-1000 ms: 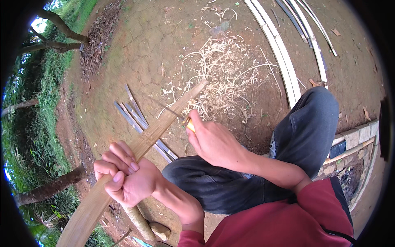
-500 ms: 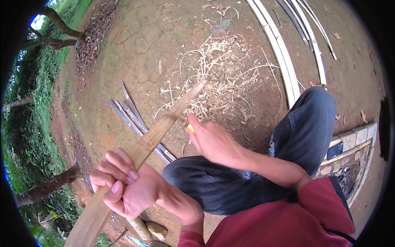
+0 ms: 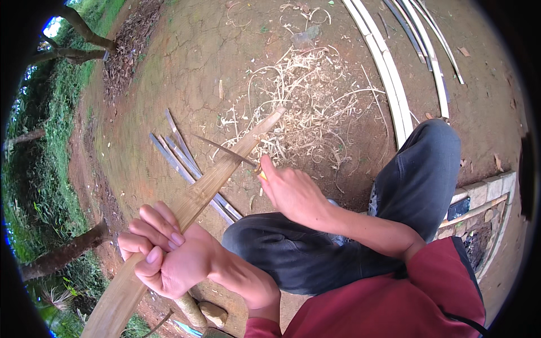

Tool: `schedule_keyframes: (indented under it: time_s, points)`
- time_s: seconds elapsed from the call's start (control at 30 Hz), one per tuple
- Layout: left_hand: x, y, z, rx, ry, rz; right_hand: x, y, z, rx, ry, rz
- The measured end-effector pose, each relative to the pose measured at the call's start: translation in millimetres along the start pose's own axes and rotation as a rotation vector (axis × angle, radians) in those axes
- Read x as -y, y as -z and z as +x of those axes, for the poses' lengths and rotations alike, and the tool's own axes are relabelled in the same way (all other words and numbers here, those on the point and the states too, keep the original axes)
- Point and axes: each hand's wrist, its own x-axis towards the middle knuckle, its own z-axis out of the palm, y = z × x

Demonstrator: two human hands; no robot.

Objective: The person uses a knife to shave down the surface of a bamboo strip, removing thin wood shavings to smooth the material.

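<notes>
A long, flat bamboo strip (image 3: 211,183) slants up from the lower left and narrows toward its far end. My left hand (image 3: 169,250) is closed around it, with fingers curled over the strip. In my right hand (image 3: 296,194) is a knife (image 3: 228,151) with a yellow handle, mostly hidden in the fist. Its thin dark blade lies across the upper face of the strip, beyond my left hand, with the tip sticking out past the strip's left edge. Whether the edge bites into the bamboo I cannot tell.
Pale curled shavings (image 3: 310,101) are heaped on the bare earth ahead. Dark-backed strips (image 3: 180,155) lie to the left, and long pale strips (image 3: 386,73) to the far right. A phone (image 3: 459,208) rests on a brick border (image 3: 484,191) beside my knee (image 3: 428,146). Trees stand at left.
The knife blade now shows across the strip, where before only the handle was seen. My left hand and the strip's near end have shifted slightly left.
</notes>
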Motion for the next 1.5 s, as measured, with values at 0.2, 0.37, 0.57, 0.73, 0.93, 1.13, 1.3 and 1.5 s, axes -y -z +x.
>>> schedule_keyframes:
  time_s: [0.2,0.37,0.57,0.73,0.93,1.13,1.3,1.5]
  points:
    - [0,4,13,-0.081,-0.022,0.034,-39,-9,26,0.002,-0.053,-0.083]
    - [2,23,20,-0.097,-0.018,0.037,-3,8,12,0.029,-0.081,0.021]
    - [-1,21,15,-0.059,0.005,0.045,16,7,-19,-0.066,0.146,0.054]
    - [-12,7,7,-0.019,0.046,0.055,12,12,-25,-0.044,0.115,0.020]
    - [-16,-7,7,-0.089,0.069,0.116,36,28,-41,0.083,0.051,0.060]
    - [-10,-21,9,-0.128,0.022,0.178,21,16,-31,0.053,-0.012,0.045]
    - [6,-4,35,-0.213,-0.073,0.281,-5,2,-9,-0.005,-0.027,-0.024]
    - [7,-13,25,-0.183,-0.008,0.193,19,28,-25,-0.029,0.010,-0.002]
